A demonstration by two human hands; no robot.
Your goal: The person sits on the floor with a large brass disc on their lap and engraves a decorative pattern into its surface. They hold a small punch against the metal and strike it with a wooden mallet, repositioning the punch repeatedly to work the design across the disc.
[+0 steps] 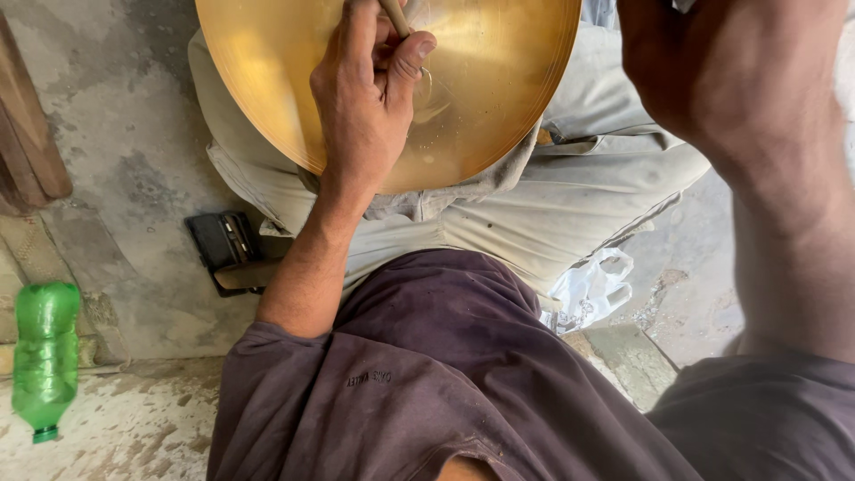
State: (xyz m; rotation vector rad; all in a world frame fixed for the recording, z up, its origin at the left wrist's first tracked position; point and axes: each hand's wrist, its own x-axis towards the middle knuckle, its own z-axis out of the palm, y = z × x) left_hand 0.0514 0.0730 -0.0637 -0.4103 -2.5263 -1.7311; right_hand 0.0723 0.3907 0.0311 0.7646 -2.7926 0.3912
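Brass disc (499, 89) on the lap, top centre of the frame.
Left hand (370, 98) is closed around a thin wooden tool (394, 16) on the disc; it may slip and scratch. Right hand (730, 71), upper right: grip unclear.

Looks like a small metalworking workshop, the sit-on-the-floor kind, not a home or a shop. The person is down on a rough, stained concrete floor (134, 134) with a big round brass disc (481, 80) across the lap, and the left hand (365, 98) pinches a thin wooden tool handle (394, 16) between the fingers (411, 55) right against the metal. Well left of those fingers there are worn wooden planks (31, 134), below them a dark metal block (227, 245), plus a green plastic bottle (44, 356) lying on the floor. Dusty work trousers (552, 214) too.
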